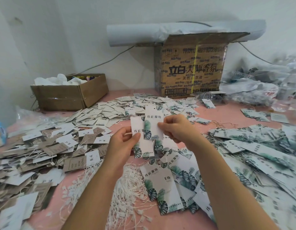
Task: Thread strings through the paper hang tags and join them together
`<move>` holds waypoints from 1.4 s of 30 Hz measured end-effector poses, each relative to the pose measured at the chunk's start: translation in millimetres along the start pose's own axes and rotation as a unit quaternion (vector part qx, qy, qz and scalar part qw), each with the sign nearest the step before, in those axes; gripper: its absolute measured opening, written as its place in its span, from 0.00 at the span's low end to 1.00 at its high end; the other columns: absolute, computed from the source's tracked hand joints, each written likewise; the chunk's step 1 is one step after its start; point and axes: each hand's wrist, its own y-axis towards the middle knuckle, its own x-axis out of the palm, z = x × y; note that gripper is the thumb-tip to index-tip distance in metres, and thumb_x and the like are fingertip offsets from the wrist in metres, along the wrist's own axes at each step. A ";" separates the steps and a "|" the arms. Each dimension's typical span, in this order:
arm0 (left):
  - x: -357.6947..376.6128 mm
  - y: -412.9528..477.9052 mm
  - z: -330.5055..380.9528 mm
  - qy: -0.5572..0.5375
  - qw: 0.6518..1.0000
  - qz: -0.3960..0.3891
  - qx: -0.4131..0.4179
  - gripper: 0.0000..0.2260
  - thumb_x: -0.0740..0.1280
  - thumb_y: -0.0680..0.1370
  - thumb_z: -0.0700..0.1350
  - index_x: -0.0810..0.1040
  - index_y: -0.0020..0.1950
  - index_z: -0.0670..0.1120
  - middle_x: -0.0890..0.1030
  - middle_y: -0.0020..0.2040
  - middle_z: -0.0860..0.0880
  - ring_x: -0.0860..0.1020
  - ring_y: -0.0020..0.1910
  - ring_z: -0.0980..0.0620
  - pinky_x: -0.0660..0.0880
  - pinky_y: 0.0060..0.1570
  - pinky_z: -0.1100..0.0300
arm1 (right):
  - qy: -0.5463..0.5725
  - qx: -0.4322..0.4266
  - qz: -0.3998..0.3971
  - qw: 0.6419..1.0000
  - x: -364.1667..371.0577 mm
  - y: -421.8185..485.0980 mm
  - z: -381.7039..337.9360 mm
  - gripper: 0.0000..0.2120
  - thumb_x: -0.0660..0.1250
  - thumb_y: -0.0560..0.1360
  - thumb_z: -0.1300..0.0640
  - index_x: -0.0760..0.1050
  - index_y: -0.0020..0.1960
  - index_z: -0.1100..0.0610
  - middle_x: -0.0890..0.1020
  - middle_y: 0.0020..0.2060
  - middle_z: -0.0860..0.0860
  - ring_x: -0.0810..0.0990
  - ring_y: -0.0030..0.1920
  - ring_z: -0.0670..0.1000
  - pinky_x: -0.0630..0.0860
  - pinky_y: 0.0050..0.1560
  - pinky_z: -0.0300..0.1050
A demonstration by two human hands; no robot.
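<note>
Hang tags (153, 125): two leaf-print ones, lifted in front of the printed carton (190, 68) | left hand (125, 138) pinches one, right hand (175, 128) the other, overlapped, probably to align their holes | strings (129, 188) heaped farther from the carton, within reach.

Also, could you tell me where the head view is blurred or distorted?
Head view: held tags, left hand and right hand fairly sharp; bags at far right smeared; wide lens stretches the frame's edges; light soft, no hard shadows.
</note>
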 end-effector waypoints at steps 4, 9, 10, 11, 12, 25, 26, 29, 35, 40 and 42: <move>2.2 -1.1 4.2 -0.020 1.000 -0.017 0.012 0.08 0.67 0.76 0.39 0.76 0.52 0.49 0.85 0.41 0.52 0.83 0.37 0.55 0.76 0.30 0.65 | -0.074 -0.004 -0.042 0.996 10.5 -1.1 -1.1 0.16 0.64 0.77 0.57 0.70 0.31 0.60 0.69 0.23 0.51 0.61 0.19 0.46 0.59 0.20 0.36; 3.1 -2.4 6.2 -0.027 0.999 -0.020 0.011 0.04 0.66 0.77 0.43 0.76 0.50 0.50 0.84 0.37 0.52 0.82 0.34 0.54 0.76 0.29 0.63 | -0.068 -0.009 -0.076 0.995 14.0 -3.3 -6.0 0.15 0.65 0.76 0.58 0.70 0.32 0.59 0.70 0.22 0.50 0.61 0.18 0.44 0.59 0.19 0.35; 3.3 -2.7 6.3 -0.033 0.999 -0.014 0.013 0.03 0.66 0.77 0.45 0.76 0.50 0.51 0.84 0.37 0.52 0.82 0.33 0.54 0.76 0.28 0.63 | -0.073 -0.008 -0.081 0.994 13.7 -3.5 -7.0 0.14 0.66 0.76 0.58 0.70 0.33 0.59 0.71 0.22 0.50 0.62 0.18 0.44 0.59 0.19 0.35; 3.5 -3.0 6.3 -0.036 0.999 -0.007 0.020 0.03 0.65 0.78 0.46 0.76 0.51 0.52 0.84 0.37 0.52 0.82 0.33 0.54 0.75 0.27 0.63 | -0.077 -0.006 -0.086 0.993 13.0 -4.0 -7.9 0.12 0.66 0.76 0.58 0.71 0.34 0.59 0.72 0.22 0.49 0.63 0.19 0.44 0.60 0.19 0.34; 3.5 -3.2 6.5 -0.033 0.999 -0.001 0.032 0.04 0.65 0.78 0.46 0.75 0.51 0.53 0.84 0.37 0.52 0.82 0.33 0.54 0.75 0.27 0.63 | -0.071 -0.004 -0.087 0.994 12.5 -4.5 -9.4 0.10 0.65 0.76 0.59 0.72 0.37 0.59 0.74 0.23 0.50 0.63 0.19 0.44 0.60 0.19 0.34; 5.6 -5.6 12.3 -0.021 0.993 0.042 0.112 0.07 0.66 0.77 0.38 0.78 0.47 0.50 0.84 0.40 0.55 0.81 0.35 0.58 0.77 0.29 0.63 | 0.077 -0.201 0.102 0.971 5.6 -8.5 -24.8 0.10 0.66 0.72 0.72 0.76 0.38 0.59 0.81 0.27 0.49 0.77 0.26 0.46 0.74 0.26 0.37; 5.7 -5.8 12.9 -0.023 0.992 0.041 0.115 0.07 0.67 0.76 0.38 0.78 0.47 0.51 0.84 0.41 0.55 0.82 0.36 0.58 0.77 0.29 0.63 | 0.068 -0.211 0.114 0.969 6.5 -9.4 -25.7 0.10 0.67 0.72 0.71 0.77 0.37 0.58 0.81 0.27 0.47 0.77 0.26 0.44 0.73 0.26 0.35; 6.0 -6.0 14.6 -0.030 0.992 0.037 0.117 0.09 0.67 0.76 0.38 0.78 0.49 0.52 0.84 0.43 0.55 0.82 0.37 0.57 0.77 0.30 0.63 | 0.019 -0.237 0.145 0.960 9.7 -11.6 -29.0 0.10 0.70 0.70 0.68 0.78 0.36 0.54 0.79 0.28 0.43 0.75 0.29 0.36 0.70 0.32 0.28; 7.4 -5.8 15.9 -0.042 0.993 0.036 0.106 0.11 0.68 0.76 0.37 0.77 0.54 0.52 0.84 0.44 0.55 0.82 0.38 0.58 0.78 0.32 0.62 | -0.080 -0.214 0.156 0.961 13.2 -9.0 -32.6 0.06 0.67 0.73 0.68 0.80 0.44 0.61 0.77 0.33 0.41 0.73 0.32 0.31 0.70 0.39 0.25; 7.8 -7.2 17.8 -0.023 0.991 0.039 0.122 0.10 0.68 0.76 0.38 0.78 0.51 0.53 0.84 0.44 0.56 0.82 0.38 0.58 0.78 0.32 0.63 | -0.144 -0.232 0.162 0.948 17.8 -10.4 -35.5 0.05 0.67 0.73 0.66 0.81 0.45 0.59 0.75 0.35 0.39 0.72 0.36 0.36 0.67 0.38 0.25; 7.9 -8.1 19.2 -0.015 0.991 0.035 0.132 0.09 0.68 0.76 0.39 0.78 0.49 0.53 0.83 0.42 0.57 0.81 0.38 0.58 0.78 0.31 0.62 | -0.166 -0.253 0.164 0.939 20.7 -11.2 -36.3 0.04 0.68 0.73 0.65 0.81 0.44 0.60 0.73 0.34 0.39 0.70 0.35 0.35 0.65 0.38 0.26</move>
